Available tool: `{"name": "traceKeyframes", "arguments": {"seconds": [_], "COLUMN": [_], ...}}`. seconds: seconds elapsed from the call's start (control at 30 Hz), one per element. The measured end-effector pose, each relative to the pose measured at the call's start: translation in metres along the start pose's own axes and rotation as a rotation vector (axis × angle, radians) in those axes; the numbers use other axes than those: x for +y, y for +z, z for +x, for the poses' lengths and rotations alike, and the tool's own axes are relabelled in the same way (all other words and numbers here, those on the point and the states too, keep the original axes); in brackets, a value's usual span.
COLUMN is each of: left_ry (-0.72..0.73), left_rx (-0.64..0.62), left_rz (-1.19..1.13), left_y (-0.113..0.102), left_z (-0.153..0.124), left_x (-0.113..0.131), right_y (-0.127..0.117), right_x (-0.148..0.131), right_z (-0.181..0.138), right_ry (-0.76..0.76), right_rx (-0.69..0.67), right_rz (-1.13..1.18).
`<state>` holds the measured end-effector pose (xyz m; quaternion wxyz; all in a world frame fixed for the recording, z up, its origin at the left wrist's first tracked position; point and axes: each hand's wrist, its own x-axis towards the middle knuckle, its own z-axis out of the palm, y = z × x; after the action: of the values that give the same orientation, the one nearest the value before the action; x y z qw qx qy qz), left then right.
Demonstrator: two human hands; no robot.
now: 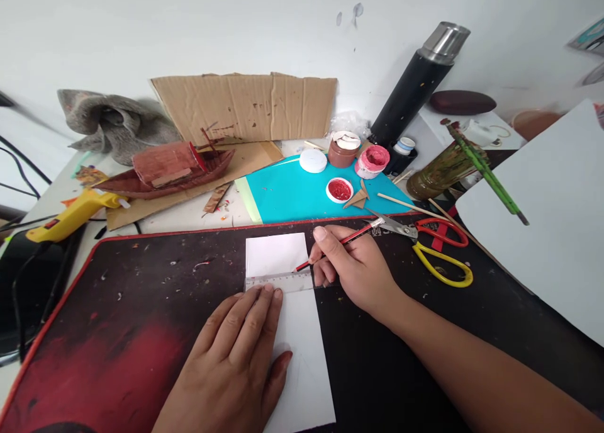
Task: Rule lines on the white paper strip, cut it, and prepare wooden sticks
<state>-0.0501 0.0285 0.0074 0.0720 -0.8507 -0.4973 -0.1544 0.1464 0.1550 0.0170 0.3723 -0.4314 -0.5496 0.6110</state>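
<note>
A white sheet of paper [278, 253] lies on a black and red desk mat [141, 307]. Across the sheet lies a clear ruler [292, 282]. My left hand [236, 351] rests flat on the paper, fingers stretched out, fingertips pressing the ruler's near edge. My right hand [352, 266] is closed in a pinch round a red pencil [340, 243], whose tip touches the paper at the ruler's right end.
Scissors with red and yellow handles [431, 247] lie right of my right hand. Behind the mat are a teal sheet [287, 197], paint pots [340, 189], a black flask [415, 84], a red model boat [167, 168], cardboard [245, 106] and a yellow glue gun [70, 213]. A large white board [552, 213] lies at right.
</note>
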Motion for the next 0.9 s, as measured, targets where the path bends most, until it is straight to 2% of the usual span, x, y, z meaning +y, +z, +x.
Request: {"name": "traceKeyframes", "arguments": {"seconds": [0.3,0.9], "left_ry": [-0.033,-0.012], "left_rx": [0.002,0.019], "left_rz": [-0.029,-0.032], "left_y": [0.0009,0.0003], "left_z": [-0.0027,0.0011], "left_x": [-0.0002,0.0017], "right_y": [-0.0007,-0.0005], "right_x": [0.0025,0.0037], "right_z": [0.0013,0.0012], "right_ry": [0.014,0.021], "right_rx": [0.006,0.008], "right_rz": [-0.013,-0.024]}}
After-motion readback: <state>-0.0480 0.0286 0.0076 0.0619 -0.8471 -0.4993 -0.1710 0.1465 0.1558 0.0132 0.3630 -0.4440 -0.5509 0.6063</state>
